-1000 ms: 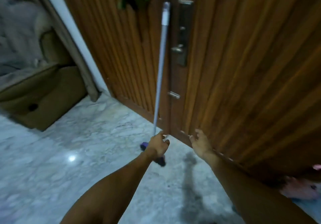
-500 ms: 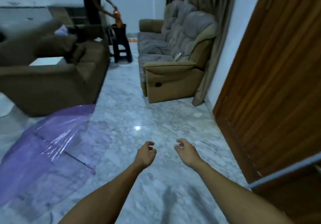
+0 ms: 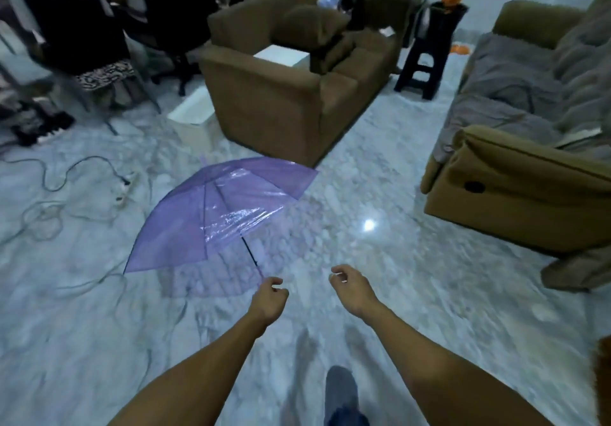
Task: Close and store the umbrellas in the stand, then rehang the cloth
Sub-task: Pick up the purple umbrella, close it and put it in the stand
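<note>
An open, see-through purple umbrella (image 3: 215, 214) lies on its side on the marble floor, its dark shaft slanting down toward me. My left hand (image 3: 268, 300) hovers just past the shaft's lower end, fingers loosely curled and holding nothing. My right hand (image 3: 352, 290) floats a little to the right, also curled and empty. A black stand on a stool (image 3: 446, 12) at the back right holds something orange. No cloth is in view.
A brown armchair (image 3: 281, 95) stands behind the umbrella, a recliner sofa (image 3: 515, 174) at right. Cables and a power strip (image 3: 125, 184) trail over the floor at left. Black chairs (image 3: 76, 22) fill the far left. My foot (image 3: 342, 392) shows below.
The view has swung from the wooden door into the room. My left hand let go of the silver pole by the door; both empty hands now reach toward the purple umbrella, which is much closer.
</note>
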